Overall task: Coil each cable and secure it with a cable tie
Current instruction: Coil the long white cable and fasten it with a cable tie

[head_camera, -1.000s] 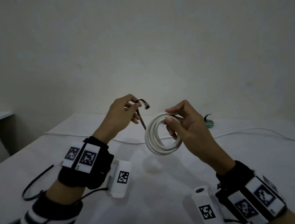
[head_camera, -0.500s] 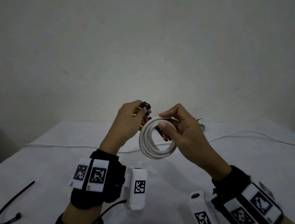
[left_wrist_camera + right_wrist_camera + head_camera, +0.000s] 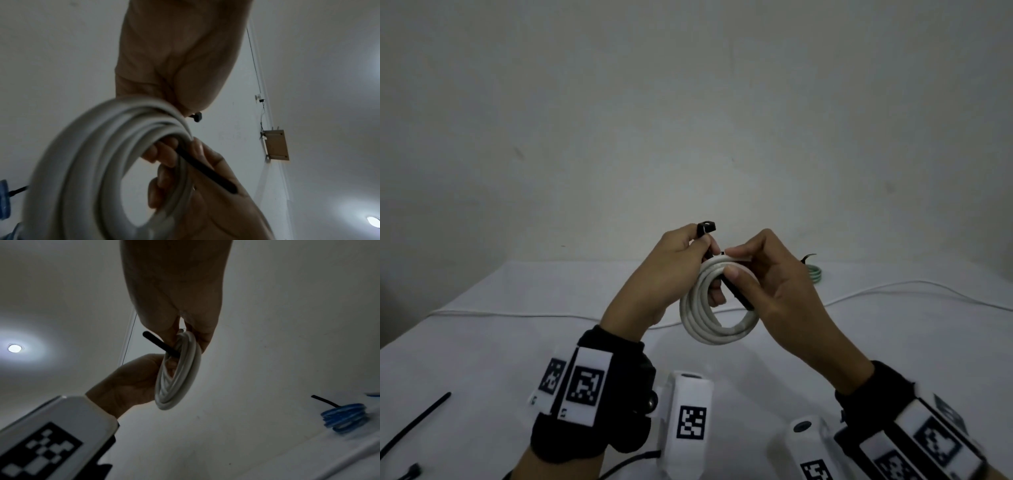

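Observation:
A white cable coil (image 3: pixel 709 318) hangs upright in the air above the white table (image 3: pixel 482 342). My right hand (image 3: pixel 767 284) pinches the coil's top between thumb and forefinger. A black cable tie (image 3: pixel 736 291) passes through the coil's hole, its tail slanting down to the right. My left hand (image 3: pixel 671 270) pinches the tie near its head (image 3: pixel 706 227), which sticks up above the fingers. In the left wrist view the coil (image 3: pixel 98 162) fills the lower left and the tie's tail (image 3: pixel 207 172) lies across my right fingers. The right wrist view shows the coil (image 3: pixel 180 368) edge-on with the tie (image 3: pixel 158 344) poking out.
A long white cable (image 3: pixel 893 291) lies loose across the far part of the table. A coiled blue-green cable (image 3: pixel 814 272) with a black tie sits at the back right, also in the right wrist view (image 3: pixel 343 417). Spare black ties (image 3: pixel 414 428) lie at the front left.
My left hand has moved right to the coil and threaded the black tie through its hole. The two hands now meet at the coil's top.

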